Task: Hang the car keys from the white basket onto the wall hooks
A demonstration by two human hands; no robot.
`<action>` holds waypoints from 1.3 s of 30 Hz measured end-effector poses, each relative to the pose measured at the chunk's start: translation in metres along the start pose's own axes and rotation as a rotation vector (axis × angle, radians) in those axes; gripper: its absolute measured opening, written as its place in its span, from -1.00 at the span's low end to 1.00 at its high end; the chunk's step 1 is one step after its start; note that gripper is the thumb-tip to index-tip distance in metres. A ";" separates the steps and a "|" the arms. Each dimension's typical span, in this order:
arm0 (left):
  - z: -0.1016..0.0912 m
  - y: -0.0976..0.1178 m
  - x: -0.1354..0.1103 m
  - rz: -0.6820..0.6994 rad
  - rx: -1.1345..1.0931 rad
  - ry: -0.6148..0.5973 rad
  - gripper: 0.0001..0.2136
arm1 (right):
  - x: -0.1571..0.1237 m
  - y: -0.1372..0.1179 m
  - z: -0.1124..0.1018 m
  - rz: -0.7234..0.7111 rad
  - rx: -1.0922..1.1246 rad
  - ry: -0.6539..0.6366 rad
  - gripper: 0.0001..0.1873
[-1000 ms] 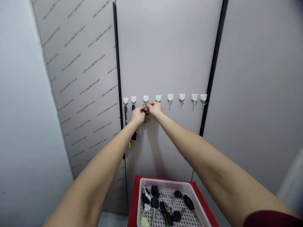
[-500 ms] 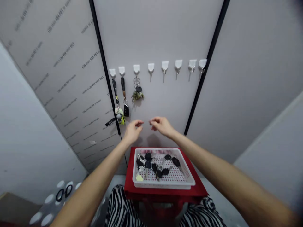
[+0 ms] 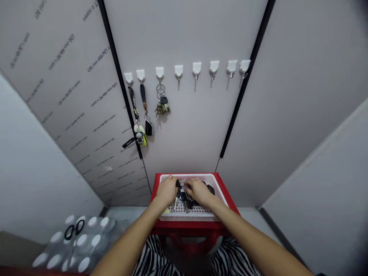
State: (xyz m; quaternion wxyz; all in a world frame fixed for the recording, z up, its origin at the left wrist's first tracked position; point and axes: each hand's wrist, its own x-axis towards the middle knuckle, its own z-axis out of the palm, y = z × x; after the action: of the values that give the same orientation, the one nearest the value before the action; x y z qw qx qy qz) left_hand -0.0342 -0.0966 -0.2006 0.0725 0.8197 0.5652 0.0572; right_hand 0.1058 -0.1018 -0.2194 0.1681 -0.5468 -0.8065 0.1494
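Note:
Both hands are down in a white perforated plastic basket (image 3: 189, 218) that holds several keys (image 3: 184, 196), most with black heads. My left hand (image 3: 166, 190) is at the basket's left side, its fingers curled round a black-headed key. Facing it across a small gap, my right hand (image 3: 198, 190) has its thumb and fingers closed on keys near the middle. The fingertips and parts of the keys are partly hidden. A pale yellow piece (image 3: 166, 211) lies at the basket's near left corner.
The basket rests on a red stool (image 3: 230, 203). On the wall, a row of white hooks (image 3: 178, 71) carries a key ring (image 3: 161, 101) and two strap keychains (image 3: 145, 111) at the left. Scissors (image 3: 74, 230) lie on packed bottles (image 3: 96, 240) at lower left.
Both hands have come down from in front of the wall into the basket and now touch the keys. The head view has shifted slightly. The hanging keychains stay on their hooks.

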 end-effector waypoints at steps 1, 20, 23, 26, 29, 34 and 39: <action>0.001 0.000 0.001 -0.013 0.000 -0.007 -0.76 | -0.001 -0.001 0.001 -0.017 0.008 -0.008 -0.78; -0.007 -0.004 -0.007 0.230 -0.083 -0.153 -0.82 | -0.011 0.006 0.000 0.081 0.403 0.137 -0.74; -0.007 -0.004 -0.005 0.256 -0.096 -0.180 -0.83 | -0.013 0.004 0.002 -0.012 0.393 0.025 -0.73; -0.005 -0.006 -0.005 0.264 -0.125 -0.180 -0.85 | -0.015 0.003 0.002 -0.030 0.405 -0.046 -0.74; -0.002 -0.009 -0.003 0.232 -0.225 -0.157 -0.87 | -0.015 0.004 0.001 -0.028 0.405 -0.071 -0.77; -0.001 -0.011 0.004 0.078 -0.634 -0.108 -0.85 | -0.014 0.005 0.000 0.035 0.504 0.003 -0.74; -0.003 -0.010 0.007 -0.042 -0.936 -0.134 -0.86 | -0.015 0.001 -0.001 -0.055 0.495 -0.063 -0.69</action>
State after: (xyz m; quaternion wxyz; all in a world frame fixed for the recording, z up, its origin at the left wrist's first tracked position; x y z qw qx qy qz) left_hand -0.0413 -0.0862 -0.1994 0.4717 0.6892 0.4892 0.2514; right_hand 0.1127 -0.1154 -0.2203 0.2757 -0.4619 -0.7646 0.3549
